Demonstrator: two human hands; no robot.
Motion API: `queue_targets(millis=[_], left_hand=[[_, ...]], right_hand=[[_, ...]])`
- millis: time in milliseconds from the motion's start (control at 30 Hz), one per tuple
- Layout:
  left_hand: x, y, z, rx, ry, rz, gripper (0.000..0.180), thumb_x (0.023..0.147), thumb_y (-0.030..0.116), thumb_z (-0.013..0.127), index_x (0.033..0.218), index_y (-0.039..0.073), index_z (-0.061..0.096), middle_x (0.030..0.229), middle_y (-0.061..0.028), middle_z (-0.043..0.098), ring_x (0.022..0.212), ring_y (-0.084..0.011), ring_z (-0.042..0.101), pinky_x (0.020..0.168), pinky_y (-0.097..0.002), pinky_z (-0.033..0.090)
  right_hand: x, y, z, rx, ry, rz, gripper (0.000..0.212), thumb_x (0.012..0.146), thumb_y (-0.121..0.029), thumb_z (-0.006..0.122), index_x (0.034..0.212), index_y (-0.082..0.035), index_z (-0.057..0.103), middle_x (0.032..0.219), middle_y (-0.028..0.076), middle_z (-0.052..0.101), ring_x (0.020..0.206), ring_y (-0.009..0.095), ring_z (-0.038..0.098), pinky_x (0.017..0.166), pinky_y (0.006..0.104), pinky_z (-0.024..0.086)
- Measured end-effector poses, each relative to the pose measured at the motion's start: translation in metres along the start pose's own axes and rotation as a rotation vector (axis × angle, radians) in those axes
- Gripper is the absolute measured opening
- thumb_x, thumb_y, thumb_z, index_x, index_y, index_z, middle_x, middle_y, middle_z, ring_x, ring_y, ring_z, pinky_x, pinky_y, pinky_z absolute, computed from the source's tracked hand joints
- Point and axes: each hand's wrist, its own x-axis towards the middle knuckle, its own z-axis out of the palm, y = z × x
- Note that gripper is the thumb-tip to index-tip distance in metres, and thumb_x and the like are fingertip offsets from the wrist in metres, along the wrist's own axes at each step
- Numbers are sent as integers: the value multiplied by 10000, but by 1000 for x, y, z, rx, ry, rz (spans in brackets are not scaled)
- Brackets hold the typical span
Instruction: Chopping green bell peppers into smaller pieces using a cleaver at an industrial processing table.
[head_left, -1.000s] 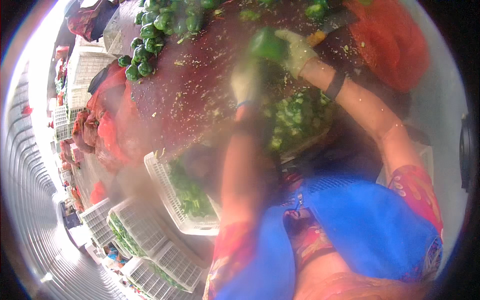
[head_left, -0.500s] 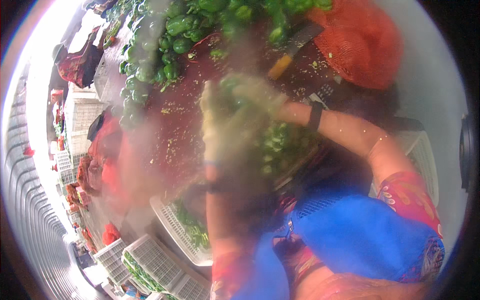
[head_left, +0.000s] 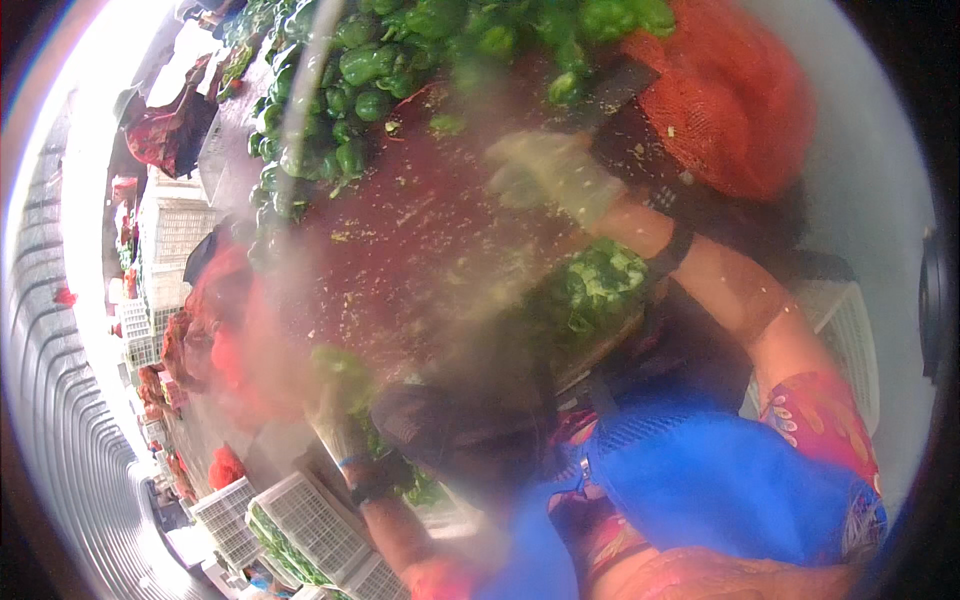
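Observation:
My right hand (head_left: 555, 175), in a pale glove, is over the dark red tabletop (head_left: 420, 220); motion smears its fingers. Just beyond it lies a knife (head_left: 622, 90) with a wide dark blade. Low on the left, my left hand (head_left: 335, 415) is over a white crate and blurred too. At its fingertips is a light green pepper (head_left: 340, 372), seemingly in its grasp. Cut green pepper pieces (head_left: 600, 280) are gathered at the near edge of the table, below my right wrist. A heap of whole green peppers (head_left: 370, 65) spreads along the far side.
A red mesh sack (head_left: 735, 100) bulges at the far right. White plastic crates (head_left: 310, 520) stand lower left, some holding green produce, and another crate (head_left: 845, 340) is at my right. Pale seeds and scraps dot the table. People sit farther left.
My hands have parted. The left has swung down and left to the crate with something green; the right has shifted slightly right over the table, uncovering more of the cut pieces.

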Motion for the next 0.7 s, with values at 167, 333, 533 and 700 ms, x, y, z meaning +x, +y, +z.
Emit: queue_targets(millis=[167,333,533,700], left_hand=[[8,-128,-226,909,134,-228,487,800,215,620,1217,-23,540,1027,-125,636,824,-213,623,695,-320,513],[43,-55,-92,697,-29,-94,298,806,157,598,1053,-6,636,938,-130,655,874,-212,611,791,-319,466],[89,48,200,247,-575,209,340,891,98,581,1228,53,579,1132,-102,622,976,-156,591,817,-273,493],[95,84,379,780,-624,407,420,838,192,664,1211,28,564,1061,-162,656,934,-201,642,780,-270,530]], right_hand=[[8,-33,-10,742,137,967,378,943,-311,499,1104,19,588,920,123,658,799,198,659,728,319,561],[-25,9,-5,-113,-185,-2,253,973,-160,429,1096,-19,600,1002,121,647,838,217,654,749,336,555],[-21,0,-4,42,43,211,214,828,-222,588,938,-40,618,850,104,644,786,251,632,702,350,506],[8,-36,-33,873,481,728,310,975,-266,442,964,-33,646,809,64,666,751,138,637,700,271,506]])
